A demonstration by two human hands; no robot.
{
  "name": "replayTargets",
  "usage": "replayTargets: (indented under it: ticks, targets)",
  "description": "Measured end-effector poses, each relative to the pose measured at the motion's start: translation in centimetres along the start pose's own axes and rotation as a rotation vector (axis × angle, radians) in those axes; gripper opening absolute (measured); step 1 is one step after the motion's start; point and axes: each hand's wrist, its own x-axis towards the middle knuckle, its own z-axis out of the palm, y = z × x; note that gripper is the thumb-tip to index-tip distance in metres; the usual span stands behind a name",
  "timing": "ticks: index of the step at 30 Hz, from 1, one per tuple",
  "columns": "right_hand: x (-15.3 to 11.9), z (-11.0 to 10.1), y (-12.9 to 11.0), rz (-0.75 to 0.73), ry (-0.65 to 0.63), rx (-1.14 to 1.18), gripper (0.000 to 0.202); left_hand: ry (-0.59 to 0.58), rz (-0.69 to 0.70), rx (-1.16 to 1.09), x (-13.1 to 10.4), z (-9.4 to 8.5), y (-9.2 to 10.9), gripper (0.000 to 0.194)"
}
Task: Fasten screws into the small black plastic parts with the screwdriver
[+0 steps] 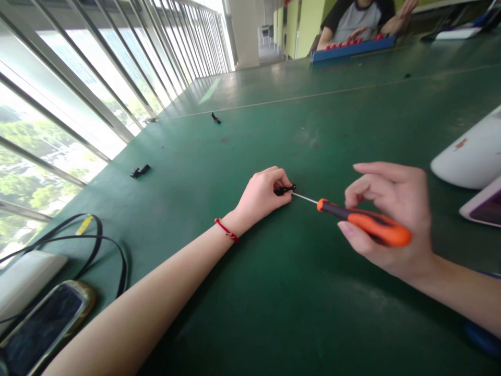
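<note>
My left hand (270, 190) is closed in a pinch around a small black part (285, 190), pressing it near the green tabletop. The fingers hide much of the part, so its kind is not clear. A screwdriver (368, 222) with an orange and black handle points left, its thin metal shaft reaching the black part; the contact at the tip is too small to make out. My right hand (395, 214) holds the handle loosely, its butt against the palm, thumb below and fingers curled above.
Other small black pieces (140, 171) (216, 118) lie on the green table (250, 292). At lower left are a phone (47, 324), a white box (33, 274) and a black cable (124, 261). White objects (473, 154) stand at right. Across the table, a person sits behind a blue tray (352, 49).
</note>
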Motion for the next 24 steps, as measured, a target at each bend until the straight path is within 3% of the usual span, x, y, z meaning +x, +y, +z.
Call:
replayTargets:
  ticks: [3,8,12,14,17,22,24]
  targets:
    - [0.02,-0.12,-0.12,0.006,-0.082,-0.106,0.028,0.0,0.002,-0.004,0.0,-0.01,0.0,0.007]
    - [-0.18,-0.09,0.13,-0.019,0.013,0.009,0.057,0.005,0.003,0.0,0.0,-0.03,-0.06,0.008]
    - [-0.18,-0.07,0.26,-0.003,-0.064,-0.095,0.039,-0.001,0.005,0.006,0.01,-0.03,-0.05,0.007]
    - [-0.11,-0.01,0.26,-0.003,-0.01,-0.086,0.042,0.002,0.001,0.004,0.01,-0.02,-0.03,0.008]
    - [0.05,0.07,0.18,-0.009,0.063,0.037,0.063,0.003,-0.003,0.004,0.01,-0.01,0.0,0.008]
    - [0.03,-0.09,0.03,-0.001,-0.053,-0.108,0.033,0.0,-0.001,0.003,0.02,-0.01,-0.01,0.007]
    - [-0.04,-0.07,0.15,0.005,-0.005,-0.054,0.044,0.002,0.0,0.002,0.01,0.0,-0.03,0.008]
